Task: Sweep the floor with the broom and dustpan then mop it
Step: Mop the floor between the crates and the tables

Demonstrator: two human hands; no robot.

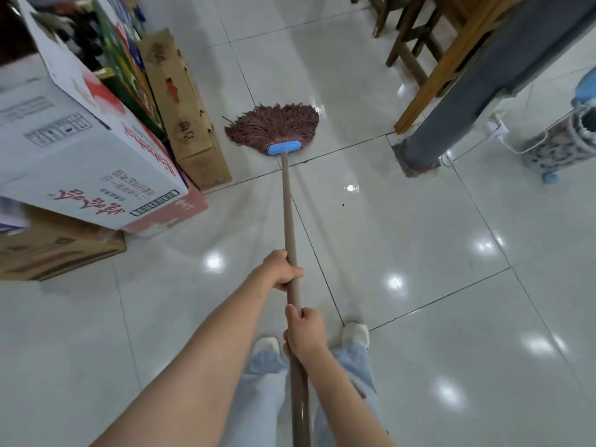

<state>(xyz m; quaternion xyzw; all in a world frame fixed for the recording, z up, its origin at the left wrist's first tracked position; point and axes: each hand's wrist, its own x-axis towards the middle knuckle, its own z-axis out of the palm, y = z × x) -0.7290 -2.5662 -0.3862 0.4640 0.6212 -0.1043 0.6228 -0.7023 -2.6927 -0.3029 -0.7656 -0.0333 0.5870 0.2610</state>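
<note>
A mop with a reddish-brown string head (pixel 274 125) and a blue clamp (pixel 283 147) lies fanned out on the glossy white tile floor (pixel 451 253), just right of the cardboard boxes. Its long brown handle (pixel 288 208) runs back toward me. My left hand (pixel 282 271) grips the handle further down the shaft. My right hand (pixel 303 333) grips it closer to my body. Wet streaks show on the tiles around the handle. No broom or dustpan is in view.
Stacked cardboard boxes (pixel 90 150) crowd the left side. A grey pillar (pixel 451 117) and wooden chair legs (pixel 416 53) stand at the right rear, with a white cable (pixel 493 130) and a patterned bin (pixel 561 146). A small dark speck (pixel 342 205) lies on the floor.
</note>
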